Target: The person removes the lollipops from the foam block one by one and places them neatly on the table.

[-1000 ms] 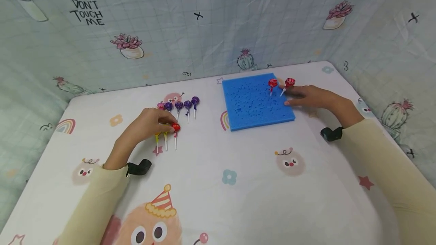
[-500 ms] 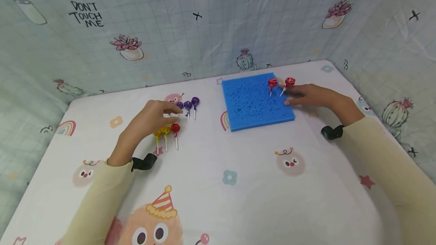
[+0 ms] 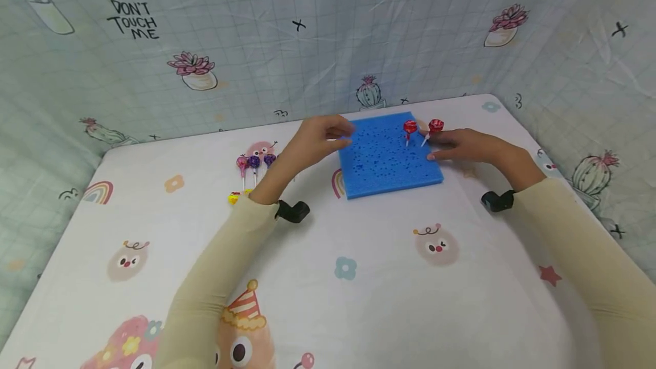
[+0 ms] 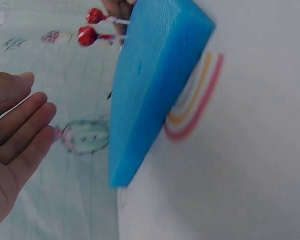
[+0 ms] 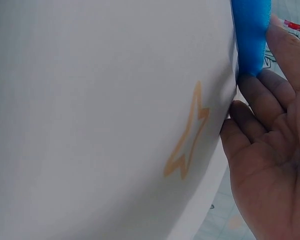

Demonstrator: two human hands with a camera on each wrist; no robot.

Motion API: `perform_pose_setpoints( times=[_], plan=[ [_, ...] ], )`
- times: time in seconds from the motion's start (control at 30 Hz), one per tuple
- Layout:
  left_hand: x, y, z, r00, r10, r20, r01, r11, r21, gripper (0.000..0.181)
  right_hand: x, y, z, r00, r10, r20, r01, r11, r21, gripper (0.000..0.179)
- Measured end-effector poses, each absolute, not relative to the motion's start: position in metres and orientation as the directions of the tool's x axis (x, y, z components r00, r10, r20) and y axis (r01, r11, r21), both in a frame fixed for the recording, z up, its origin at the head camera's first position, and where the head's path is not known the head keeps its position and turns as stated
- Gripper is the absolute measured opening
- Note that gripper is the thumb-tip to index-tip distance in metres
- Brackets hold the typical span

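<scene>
My left hand (image 3: pixel 320 140) hovers by the left edge of a blue foam block (image 3: pixel 379 158). Its fingers are relaxed, and the left wrist view shows nothing between thumb and fingers (image 4: pixel 27 125). Two red-wrapped lollipops stand by their sticks in the block's right part: one upright lollipop (image 3: pixel 409 126) and one tilted lollipop (image 3: pixel 435 125) at the edge. My right hand (image 3: pixel 463 145) rests against the block's right edge. In the right wrist view its thumb (image 5: pixel 287 47) touches the upper edge, while nearly straight fingers (image 5: pixel 262 97) meet the block's side.
To the left lie a pink lollipop (image 3: pixel 242 163), purple lollipops (image 3: pixel 253 162) and a yellow lollipop (image 3: pixel 233 197); my left forearm hides others. A patterned cloth (image 3: pixel 338 278) covers the table. Printed curtains (image 3: pixel 266 44) stand behind and at the sides.
My left hand has moved right, from over the lollipop rows to the block's left edge. The lollipops' heads it covered show again, others now being hidden by the arm. My right hand stays put.
</scene>
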State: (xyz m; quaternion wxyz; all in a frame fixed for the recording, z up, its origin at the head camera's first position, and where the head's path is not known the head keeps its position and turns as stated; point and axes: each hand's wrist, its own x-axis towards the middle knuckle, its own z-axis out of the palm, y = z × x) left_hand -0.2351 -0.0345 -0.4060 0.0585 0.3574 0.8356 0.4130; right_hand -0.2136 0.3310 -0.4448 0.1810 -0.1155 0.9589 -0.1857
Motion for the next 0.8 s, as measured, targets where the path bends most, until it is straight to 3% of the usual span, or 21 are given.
perform_pose_setpoints(
  times=[0.37, 0.8],
  plan=[
    [-0.265, 0.050, -0.426, -0.726, 0.649, 0.228, 0.543, 0.338, 0.769, 0.039, -0.217, 0.333, -0.447, -0.909, -0.272, -0.314, -0.137, 0.910, -0.391, 0.083],
    [-0.275, 0.084, -0.435, -0.685, 0.699, 0.205, 0.532, 0.288, 0.796, 0.038, -0.215, 0.332, -0.444, -0.904, -0.290, -0.314, -0.149, 0.902, -0.405, 0.082]
  ],
)
